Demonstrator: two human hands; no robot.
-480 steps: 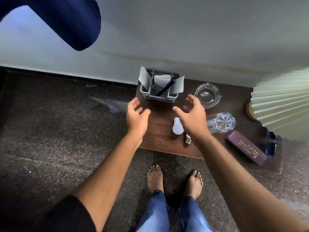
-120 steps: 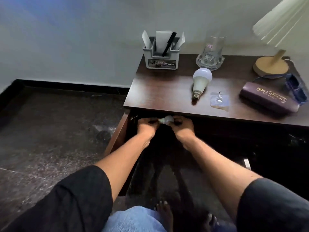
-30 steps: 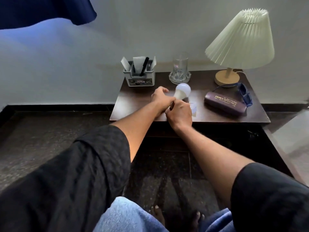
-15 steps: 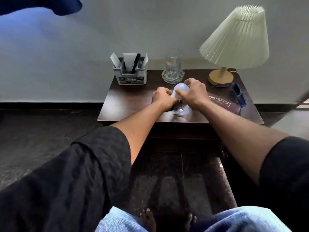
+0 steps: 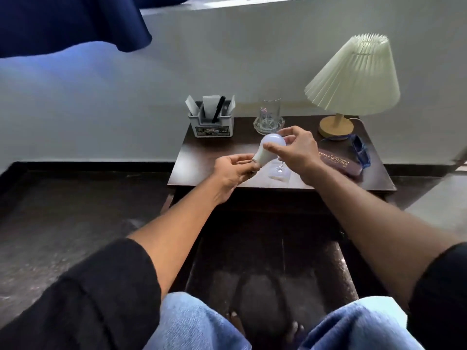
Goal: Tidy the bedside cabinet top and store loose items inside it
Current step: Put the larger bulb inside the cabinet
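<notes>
dark cabinet top (image 5: pixel 202 157) bears organizer (image 5: pixel 212 123), glass (image 5: pixel 269 116), lamp (image 5: pixel 336 126), spectacle case (image 5: pixel 337 161), sunglasses (image 5: pixel 360 150).

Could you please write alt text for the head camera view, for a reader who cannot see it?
Two bare hands hold a white LED bulb above a dark wooden bedside cabinet: the left hand at its base, the right hand around its dome. Behind stand a grey desk organiser, a glass tumbler and a pleated lamp; a spectacle case lies at right.

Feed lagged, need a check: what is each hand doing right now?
Left hand: closed on the base of the light bulb.
Right hand: fingers pinching the bulb's round end, held above the cabinet top.
</notes>
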